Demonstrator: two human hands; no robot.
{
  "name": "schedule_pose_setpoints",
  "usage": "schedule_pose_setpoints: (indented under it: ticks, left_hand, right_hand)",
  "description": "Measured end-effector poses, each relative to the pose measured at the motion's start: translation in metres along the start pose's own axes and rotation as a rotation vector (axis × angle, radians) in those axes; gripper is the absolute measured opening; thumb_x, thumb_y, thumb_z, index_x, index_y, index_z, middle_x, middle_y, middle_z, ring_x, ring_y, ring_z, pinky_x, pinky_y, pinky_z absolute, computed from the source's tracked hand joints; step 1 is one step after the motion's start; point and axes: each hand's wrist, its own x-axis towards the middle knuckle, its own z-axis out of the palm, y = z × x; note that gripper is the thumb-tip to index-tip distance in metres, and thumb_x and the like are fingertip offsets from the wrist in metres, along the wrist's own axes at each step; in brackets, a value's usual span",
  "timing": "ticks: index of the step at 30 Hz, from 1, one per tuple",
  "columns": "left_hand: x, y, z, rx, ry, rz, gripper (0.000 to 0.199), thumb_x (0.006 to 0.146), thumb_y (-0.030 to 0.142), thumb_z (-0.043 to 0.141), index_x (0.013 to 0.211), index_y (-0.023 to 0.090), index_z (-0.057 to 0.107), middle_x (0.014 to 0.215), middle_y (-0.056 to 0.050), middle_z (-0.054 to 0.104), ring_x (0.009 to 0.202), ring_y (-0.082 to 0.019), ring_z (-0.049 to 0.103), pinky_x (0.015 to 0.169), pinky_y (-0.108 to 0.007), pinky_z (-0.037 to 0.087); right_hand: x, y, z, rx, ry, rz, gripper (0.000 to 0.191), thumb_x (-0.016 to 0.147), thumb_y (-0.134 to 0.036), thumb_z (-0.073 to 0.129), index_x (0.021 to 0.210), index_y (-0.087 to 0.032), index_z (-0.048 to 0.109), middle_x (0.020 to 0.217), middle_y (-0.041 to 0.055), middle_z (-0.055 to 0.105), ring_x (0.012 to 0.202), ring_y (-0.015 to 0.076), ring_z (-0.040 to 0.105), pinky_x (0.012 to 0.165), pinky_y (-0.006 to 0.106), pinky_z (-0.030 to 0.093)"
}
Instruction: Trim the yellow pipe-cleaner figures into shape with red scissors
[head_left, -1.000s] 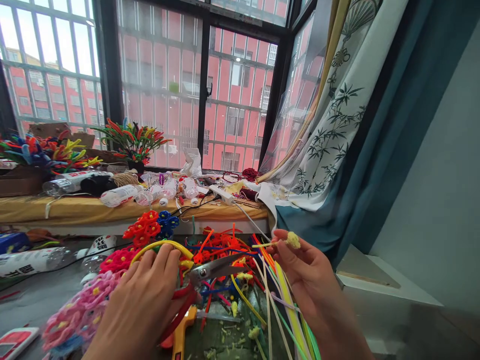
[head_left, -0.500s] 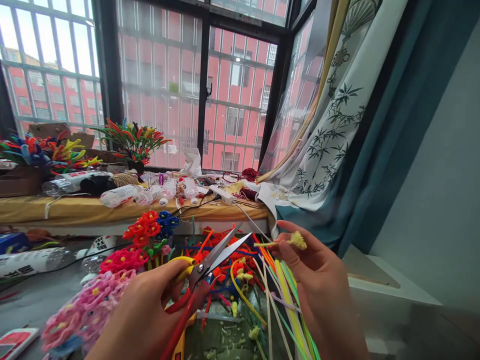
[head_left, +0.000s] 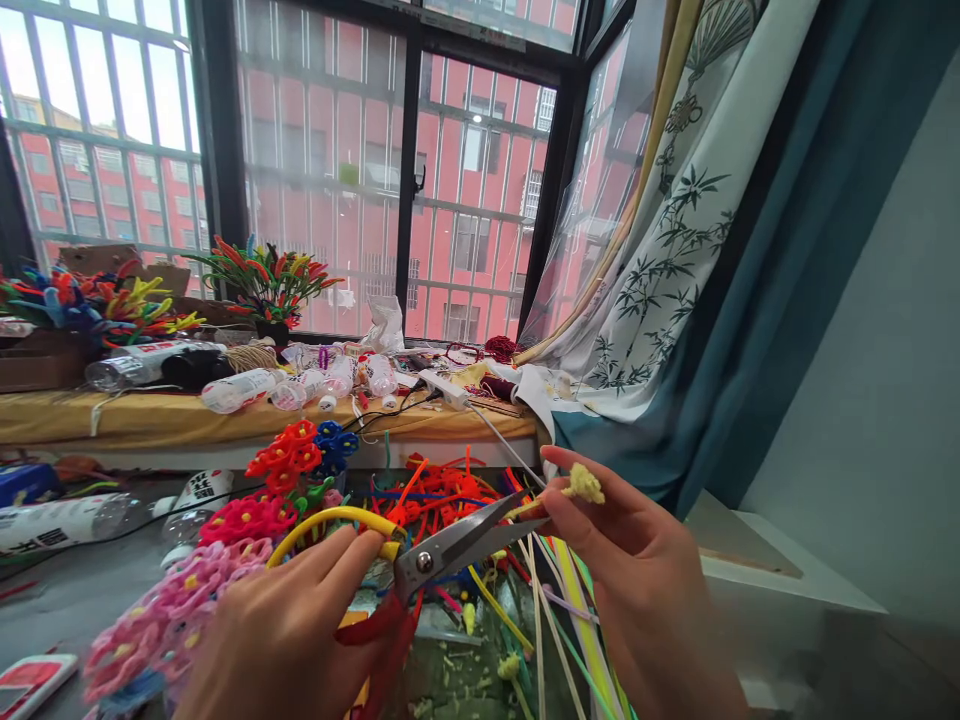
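My left hand (head_left: 292,620) is wrapped round the handles of a pair of scissors (head_left: 450,550), which have yellow and red grips. The blades are slightly apart and point right, with a thin yellow stem (head_left: 529,508) between them near their tips. My right hand (head_left: 630,560) pinches that stem between thumb and fingers. A fluffy pale-yellow tuft (head_left: 586,484) tops the stem, just above my right fingertips. Below the blades, green-yellow clippings and another pale-yellow tuft (head_left: 509,667) lie on the work surface.
Pink fuzzy flowers (head_left: 191,590) and red ones (head_left: 289,450) stand left of my hands. Orange-red fuzzy pieces (head_left: 442,490) lie behind the scissors. Long coloured stems (head_left: 574,600) lie beside my right hand. Plastic bottles (head_left: 240,390) rest on the window ledge.
The scissors have moved right and their blades now reach around the yellow stem. More of the curved yellow handle shows. My right hand has shifted slightly left.
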Motion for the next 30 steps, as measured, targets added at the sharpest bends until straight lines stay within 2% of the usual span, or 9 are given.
schedule_pose_setpoints:
  ticks: [6,13,18,23,30]
  left_hand:
    - [-0.001,-0.001,0.0,0.005,-0.026,-0.021,0.024,0.077,0.026,0.055,0.096,0.026,0.069,0.089,-0.002,0.081,0.064,-0.021,0.076,0.054,-0.026,0.055]
    - [0.005,0.001,0.002,-0.118,0.018,-0.036,0.019,0.078,0.024,0.054,0.089,0.025,0.07,0.08,-0.001,0.08,0.058,-0.018,0.073,0.05,-0.022,0.053]
    - [0.007,0.004,-0.003,-0.301,-0.146,-0.195,0.011,0.074,0.021,0.059,0.074,0.027,0.068,0.077,0.004,0.078,0.062,-0.015,0.072,0.052,-0.019,0.049]
    - [0.01,0.009,-0.009,-0.349,-0.281,-0.263,0.011,0.077,0.029,0.062,0.068,0.025,0.067,0.063,0.005,0.072,0.051,-0.013,0.063,0.048,-0.019,0.043]
    - [0.013,0.009,-0.009,-0.376,-0.292,-0.223,0.01,0.077,0.025,0.062,0.07,0.026,0.068,0.069,0.007,0.073,0.042,-0.008,0.054,0.041,-0.018,0.037]
  right_hand:
    - [-0.001,-0.002,0.003,0.067,0.023,0.058,0.04,0.062,-0.034,0.09,0.098,-0.022,0.08,0.076,0.0034,0.076,0.066,0.0175,0.07,0.057,0.024,0.057]
    - [0.0,-0.001,-0.001,0.073,0.039,0.06,0.043,0.06,-0.035,0.091,0.099,-0.022,0.08,0.074,0.0042,0.076,0.064,0.0185,0.069,0.059,0.028,0.059]
    - [-0.003,-0.004,-0.003,0.053,0.023,0.026,0.041,0.065,-0.034,0.089,0.103,-0.026,0.078,0.077,0.0011,0.074,0.067,0.0163,0.07,0.061,0.024,0.057]
    - [-0.006,-0.009,-0.004,0.001,-0.011,0.0,0.037,0.07,-0.033,0.086,0.105,-0.028,0.078,0.079,-0.0006,0.072,0.071,0.0146,0.069,0.065,0.022,0.056]
    - [-0.008,-0.01,0.003,-0.107,0.017,-0.079,0.032,0.072,-0.033,0.083,0.104,-0.029,0.078,0.081,-0.001,0.071,0.07,0.0135,0.066,0.063,0.021,0.053]
